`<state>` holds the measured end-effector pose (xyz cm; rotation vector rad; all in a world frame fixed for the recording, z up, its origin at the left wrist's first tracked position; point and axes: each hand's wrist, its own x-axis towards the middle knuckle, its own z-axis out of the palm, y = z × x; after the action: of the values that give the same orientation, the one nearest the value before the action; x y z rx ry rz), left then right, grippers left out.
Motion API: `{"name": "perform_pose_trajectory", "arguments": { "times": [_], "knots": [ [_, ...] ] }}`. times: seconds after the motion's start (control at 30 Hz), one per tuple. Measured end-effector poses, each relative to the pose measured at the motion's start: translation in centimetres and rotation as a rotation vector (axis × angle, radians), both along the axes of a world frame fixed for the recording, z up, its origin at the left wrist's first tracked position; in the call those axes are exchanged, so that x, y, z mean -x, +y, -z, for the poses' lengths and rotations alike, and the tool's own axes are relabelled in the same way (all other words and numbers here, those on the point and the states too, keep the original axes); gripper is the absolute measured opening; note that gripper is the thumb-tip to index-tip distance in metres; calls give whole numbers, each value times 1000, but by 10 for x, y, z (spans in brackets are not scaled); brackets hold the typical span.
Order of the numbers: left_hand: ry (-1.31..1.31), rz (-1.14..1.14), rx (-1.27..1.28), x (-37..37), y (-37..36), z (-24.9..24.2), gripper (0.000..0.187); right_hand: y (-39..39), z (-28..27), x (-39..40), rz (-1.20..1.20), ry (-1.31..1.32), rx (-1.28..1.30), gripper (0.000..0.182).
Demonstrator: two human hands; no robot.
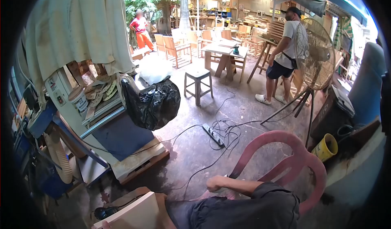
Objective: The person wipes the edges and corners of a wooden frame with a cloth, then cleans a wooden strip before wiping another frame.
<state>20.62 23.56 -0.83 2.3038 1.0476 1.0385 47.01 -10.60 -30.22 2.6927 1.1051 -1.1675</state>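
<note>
My right hand point(215, 183) is at the lower middle, below a dark sleeve, with its fingers curled closed. What it holds, if anything, is hidden; a small pale edge shows by the knuckles. Beside it curves a pink chair frame point(264, 139) with rounded loops, dark at the end nearest the hand. At the bottom left, a pale wooden board point(132, 212) stands tilted by my leg. A fingertip of my left hand point(106, 225) shows at its lower edge; the rest is out of frame. Left of the board lies a black object point(105, 212) with a cord.
A power strip point(214, 136) and tangled cords lie on the floor ahead. A stool point(198, 84), a standing fan point(315, 54) and a yellow bucket point(326, 147) stand around. A curtained machine point(110, 123) with a black bag is left. Two people are farther back among wooden chairs.
</note>
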Motion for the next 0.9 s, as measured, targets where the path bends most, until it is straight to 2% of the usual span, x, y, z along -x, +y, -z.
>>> {"name": "perform_pose_trajectory", "arguments": {
  "times": [0.07, 0.13, 0.27, 0.37, 0.47, 0.6, 0.7, 0.8, 0.9],
  "knots": [
    [24, -13, 0, 0, -2, -2, 46, 6, -9, 2, 60, -33, -38, 37],
    [36, -32, 16, -1, -8, -8, 47, 16, -47, 3, 123, -45, -51, 38],
    [-19, -19, 11, 2, -11, -4, 47, 19, -50, -13, 110, -163, -170, 36],
    [-29, -12, 24, 2, -15, -7, 47, 20, -52, -25, 172, -241, -242, 41],
    [-36, -3, 25, 7, -16, -7, 46, 24, -84, -35, 231, -217, -370, 50],
    [-73, 19, 6, 6, -13, -1, 44, 23, -99, -46, 272, -227, -456, 56],
    [-88, 34, -8, 4, -13, -5, 43, 27, -81, -41, 289, -156, -447, 56],
    [-78, 45, 2, 8, -12, -1, 44, 22, -51, -24, 231, -105, -325, 45],
    [-88, 11, 19, 10, -14, 2, 45, 9, 27, -21, 131, -99, -307, 37]
  ]
}}
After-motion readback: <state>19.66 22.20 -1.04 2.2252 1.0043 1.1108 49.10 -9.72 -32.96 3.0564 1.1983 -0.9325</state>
